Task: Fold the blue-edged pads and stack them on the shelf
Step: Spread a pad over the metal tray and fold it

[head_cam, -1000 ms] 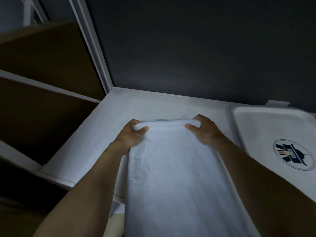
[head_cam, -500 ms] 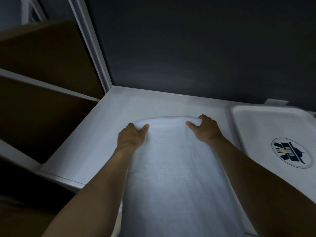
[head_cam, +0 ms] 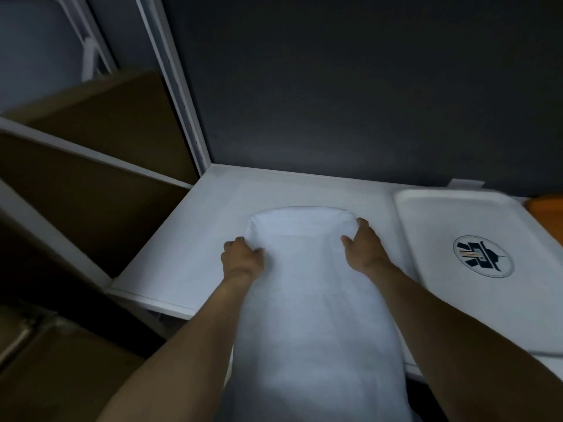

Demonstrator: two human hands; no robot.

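A folded white pad (head_cam: 304,287) lies lengthwise on the white shelf (head_cam: 195,248), its far rounded end toward the dark back wall and its near end hanging over the shelf's front edge. No blue edge shows from here. My left hand (head_cam: 240,257) grips the pad's left side near the far end, fingers curled onto the fabric. On the pad's right side, my right hand (head_cam: 362,245) holds it the same way, thumb on top.
A white tray (head_cam: 451,220) with a round dark logo (head_cam: 483,259) lies on the shelf right of the pad. An orange object (head_cam: 547,204) peeks out behind it. Brown cardboard boxes (head_cam: 91,190) fill the white-framed shelving on the left. A dark wall (head_cam: 365,86) closes the back.
Both hands have pushed the pad farther back onto the shelf and slid from its far corners down along its sides.
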